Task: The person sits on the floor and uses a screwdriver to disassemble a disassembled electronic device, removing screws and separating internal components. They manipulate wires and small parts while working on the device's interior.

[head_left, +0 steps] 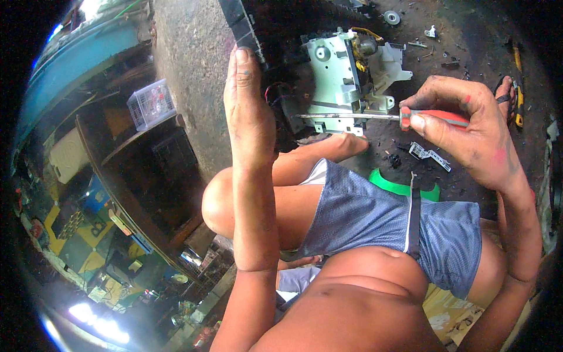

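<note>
Screwdriver (406, 118), one: red handle, straight slim metal shaft; pointing leftward from the right fingers (433, 130), the shaft passing over the near edge of the frame (331, 70). Contact at tip: cannot tell. Right fingers: bent, clamped on the handle, thumb at its front end. Frame: pale metal, pierced with holes, on the floor (475, 41), left of and beyond the right fingers. Left fingers (246, 67): thumb straight, against the black strip (241, 26); the others mostly hidden, spread cannot be told. Bracket (431, 155): pale, slotted, on floor, nearer the body than the right fingers.
</note>
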Motion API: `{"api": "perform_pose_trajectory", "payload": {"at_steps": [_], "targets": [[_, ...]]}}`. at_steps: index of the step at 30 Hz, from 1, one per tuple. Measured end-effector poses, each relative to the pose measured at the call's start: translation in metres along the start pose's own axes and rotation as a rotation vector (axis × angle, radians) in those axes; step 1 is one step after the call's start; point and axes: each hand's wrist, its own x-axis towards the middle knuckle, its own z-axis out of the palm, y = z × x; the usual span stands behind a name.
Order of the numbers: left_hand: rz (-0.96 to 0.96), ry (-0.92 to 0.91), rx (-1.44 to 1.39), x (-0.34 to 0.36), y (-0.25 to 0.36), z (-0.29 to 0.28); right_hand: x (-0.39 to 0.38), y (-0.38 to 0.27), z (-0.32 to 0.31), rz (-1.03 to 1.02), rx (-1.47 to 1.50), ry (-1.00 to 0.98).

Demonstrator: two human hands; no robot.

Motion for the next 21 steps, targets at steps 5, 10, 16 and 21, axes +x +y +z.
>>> {"api": "perform_pose_trajectory", "payload": {"at_steps": [5,10,16,21], "targets": [[-0.112,0.034,-0.312,0.005,0.006,-0.009,0.004,-0.003,0.003,0.048,0.096,-0.012],[0.03,-0.067,0.02,-0.001,0.014,0.016,0.006,-0.009,0.002,0.056,0.01,-0.019],[-0.057,-0.102,-0.135,-0.003,0.012,0.012,0.003,0.0,0.005,0.078,0.056,0.026],[-0.055,0.058,-0.069,-0.006,0.008,0.017,0.01,-0.019,-0.012,0.635,0.405,-0.226]]}}
